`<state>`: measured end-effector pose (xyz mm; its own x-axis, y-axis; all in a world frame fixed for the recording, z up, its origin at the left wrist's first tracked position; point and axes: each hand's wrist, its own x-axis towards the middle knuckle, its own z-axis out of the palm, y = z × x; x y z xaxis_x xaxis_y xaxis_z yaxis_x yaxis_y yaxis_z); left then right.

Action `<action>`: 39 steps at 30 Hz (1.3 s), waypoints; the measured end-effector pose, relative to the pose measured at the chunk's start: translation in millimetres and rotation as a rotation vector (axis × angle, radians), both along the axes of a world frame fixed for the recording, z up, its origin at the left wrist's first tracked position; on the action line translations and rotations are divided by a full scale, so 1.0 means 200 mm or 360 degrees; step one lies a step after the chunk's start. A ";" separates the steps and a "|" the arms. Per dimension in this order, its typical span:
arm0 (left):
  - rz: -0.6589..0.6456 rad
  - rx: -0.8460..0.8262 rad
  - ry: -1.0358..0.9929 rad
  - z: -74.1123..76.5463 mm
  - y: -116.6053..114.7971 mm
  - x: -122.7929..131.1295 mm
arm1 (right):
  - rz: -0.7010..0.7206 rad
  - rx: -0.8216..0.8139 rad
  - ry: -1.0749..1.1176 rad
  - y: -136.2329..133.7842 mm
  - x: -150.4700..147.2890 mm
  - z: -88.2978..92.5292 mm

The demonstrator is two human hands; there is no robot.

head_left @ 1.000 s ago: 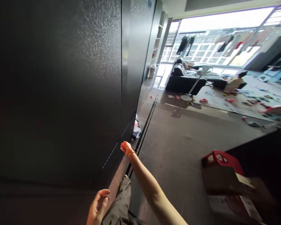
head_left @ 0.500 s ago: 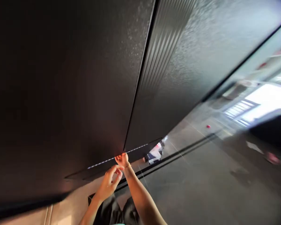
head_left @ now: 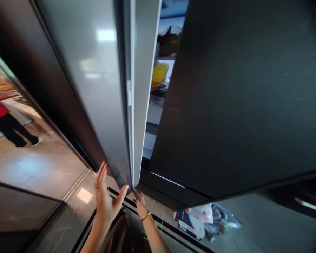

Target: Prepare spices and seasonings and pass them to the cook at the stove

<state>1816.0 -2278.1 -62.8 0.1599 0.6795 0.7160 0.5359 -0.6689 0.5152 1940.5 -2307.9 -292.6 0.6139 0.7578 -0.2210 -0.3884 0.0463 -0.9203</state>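
A dark refrigerator door [head_left: 97, 80] stands swung out, its edge toward the camera. My left hand [head_left: 106, 200] is at its lower edge, thumb spread away from the raised fingers, with the door's bottom corner between them. Just to the right, my right hand [head_left: 140, 203], with a gold bangle at the wrist, touches the door's bottom inner corner; its fingertips are partly hidden there. Through the gap, lit shelves show a yellow item [head_left: 160, 73] and other goods. The other dark door [head_left: 234, 98] is closed at the right.
A person in a red top and black trousers [head_left: 9, 128] stands at far left. Boxes and plastic bags [head_left: 197, 219] lie on the floor below the right door. A dark panel [head_left: 18, 207] fills the lower left.
The door has swung open, showing the lit interior. The view has turned left. My left hand has moved from beside my right wrist to the door's edge, fingers spreading; my right hand remains low.
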 end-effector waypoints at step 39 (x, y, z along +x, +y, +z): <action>0.0654 0.0899 -0.0143 1.19 0.38 -1.04 | 0.0497 0.1996 -0.2220 1.37 -0.59 2.97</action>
